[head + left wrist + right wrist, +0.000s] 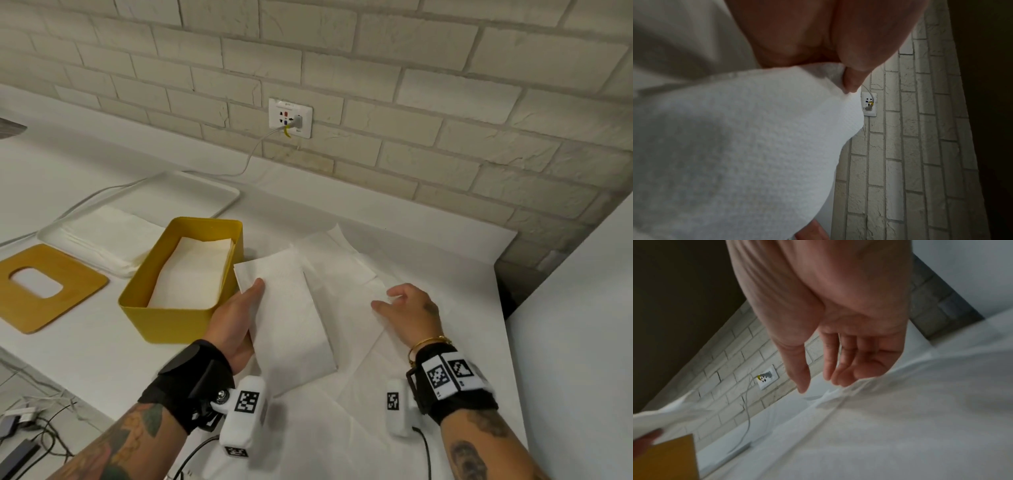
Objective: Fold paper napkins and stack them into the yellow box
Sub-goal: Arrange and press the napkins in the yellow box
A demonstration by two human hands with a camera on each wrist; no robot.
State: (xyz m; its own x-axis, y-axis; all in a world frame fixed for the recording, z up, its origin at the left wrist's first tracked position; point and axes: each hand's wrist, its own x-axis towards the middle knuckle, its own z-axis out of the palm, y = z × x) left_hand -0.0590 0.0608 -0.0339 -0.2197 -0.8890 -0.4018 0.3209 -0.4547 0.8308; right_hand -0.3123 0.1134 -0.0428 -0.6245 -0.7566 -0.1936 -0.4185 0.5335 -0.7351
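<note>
My left hand [239,315] grips a folded white napkin [291,315] by its left edge, thumb on top, just right of the yellow box [171,318]. In the left wrist view the folded napkin [748,146] fills most of the picture under my thumb [853,81]. The yellow box holds a stack of folded napkins [195,270]. My right hand [407,308] hovers with relaxed, spread fingers over unfolded napkins [356,298] lying on the counter. In the right wrist view the right hand [818,382] holds nothing, and the box corner [668,457] shows at lower left.
A white tray [212,192] with a pile of flat napkins [109,236] sits behind the box. The box's wooden lid [44,284] with an oval slot lies at left. A wall socket [291,116] with a cable [253,154] is on the brick wall. A white panel [582,325] stands at right.
</note>
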